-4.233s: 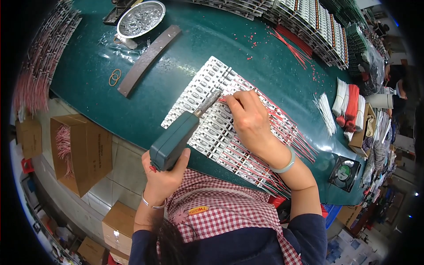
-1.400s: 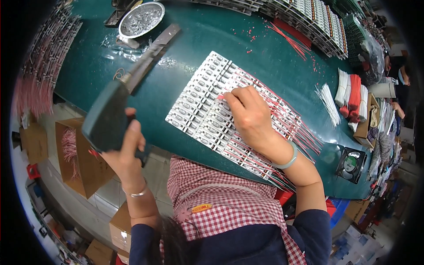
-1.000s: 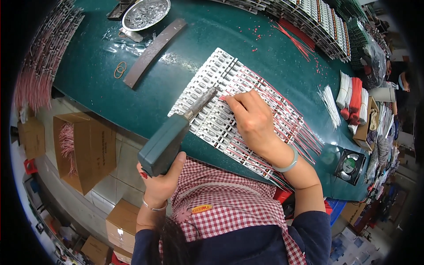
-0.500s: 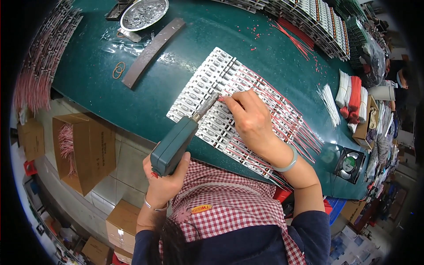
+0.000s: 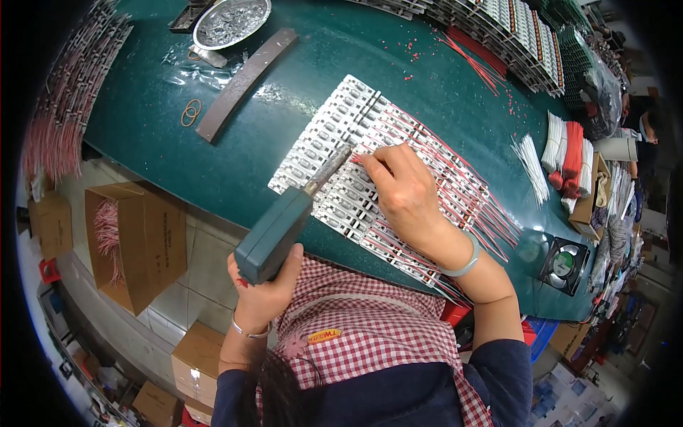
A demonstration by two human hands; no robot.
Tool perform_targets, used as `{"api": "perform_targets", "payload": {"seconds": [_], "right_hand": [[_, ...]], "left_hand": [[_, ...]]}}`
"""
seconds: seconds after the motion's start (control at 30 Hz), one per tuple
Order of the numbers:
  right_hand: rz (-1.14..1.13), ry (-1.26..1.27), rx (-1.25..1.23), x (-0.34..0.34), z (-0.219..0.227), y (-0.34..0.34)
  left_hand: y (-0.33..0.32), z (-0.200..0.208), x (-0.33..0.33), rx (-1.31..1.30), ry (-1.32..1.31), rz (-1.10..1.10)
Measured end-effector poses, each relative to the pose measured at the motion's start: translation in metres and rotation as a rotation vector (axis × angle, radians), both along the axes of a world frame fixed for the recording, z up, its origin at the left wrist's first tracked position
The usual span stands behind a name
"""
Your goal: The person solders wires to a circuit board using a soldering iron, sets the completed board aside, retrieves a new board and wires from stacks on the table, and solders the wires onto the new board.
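My left hand (image 5: 269,288) is wrapped round the dark green handle of a soldering gun (image 5: 279,226). Its metal barrel slants up and right over a panel of white circuit boards (image 5: 320,139), the tip close to the fingertips of my right hand (image 5: 409,196). Those fingers are pinched on a short bunch of red wires (image 5: 358,159) above the middle of the panel. Thin red and white wires (image 5: 491,213) trail off the panel's right side. Whether the tip touches a board, I cannot tell.
On the green table (image 5: 320,57) are a brown bar (image 5: 245,85), rubber bands (image 5: 191,112), a silver bowl (image 5: 231,23) and a small black fan (image 5: 562,265). Stacked boards (image 5: 512,35) stand far right; wire bundles (image 5: 569,160) lie right. A carton (image 5: 142,249) stands at left.
The soldering gun and my left hand have shifted slightly left and down, and the barrel has drawn a little away from the red wires. My right hand has stayed almost still.
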State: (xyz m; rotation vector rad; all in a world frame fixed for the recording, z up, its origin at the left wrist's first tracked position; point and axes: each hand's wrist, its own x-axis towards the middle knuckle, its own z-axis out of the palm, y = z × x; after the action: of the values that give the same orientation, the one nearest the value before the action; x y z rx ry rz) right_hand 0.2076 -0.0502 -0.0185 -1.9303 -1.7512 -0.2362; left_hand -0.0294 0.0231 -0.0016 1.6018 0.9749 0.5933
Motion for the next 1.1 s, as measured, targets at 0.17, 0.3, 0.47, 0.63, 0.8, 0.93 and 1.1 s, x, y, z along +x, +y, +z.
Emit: {"api": "perform_targets", "payload": {"seconds": [0.17,0.3,0.47,0.63,0.8,0.93,1.1], "right_hand": [[-0.003,-0.008,-0.002,0.0002,0.0,0.0003],[-0.006,-0.016,0.003,-0.0005,0.0012,0.0008],[0.01,-0.028,0.043,0.0009,-0.0018,-0.0019],[0.015,0.022,0.017,-0.0072,0.001,-0.0072],[0.025,0.039,0.004,-0.0075,-0.0012,-0.0051],[0.034,0.035,0.002,-0.0081,-0.001,-0.0044],[0.032,0.039,-0.021,-0.0089,-0.0008,-0.0045]], "left_hand": [[-0.0054,0.0005,-0.0088,-0.114,-0.099,0.092],[-0.0039,0.0045,-0.0065,-0.095,-0.106,0.092],[-0.0049,0.0051,-0.0062,-0.129,-0.12,0.095],[-0.0038,0.0025,-0.0093,-0.078,-0.055,0.062],[-0.0034,0.0015,-0.0094,-0.043,-0.042,0.037],[-0.003,-0.0001,-0.0068,0.007,-0.069,0.034],[-0.0003,-0.0012,-0.0025,0.116,-0.063,-0.006]]}}
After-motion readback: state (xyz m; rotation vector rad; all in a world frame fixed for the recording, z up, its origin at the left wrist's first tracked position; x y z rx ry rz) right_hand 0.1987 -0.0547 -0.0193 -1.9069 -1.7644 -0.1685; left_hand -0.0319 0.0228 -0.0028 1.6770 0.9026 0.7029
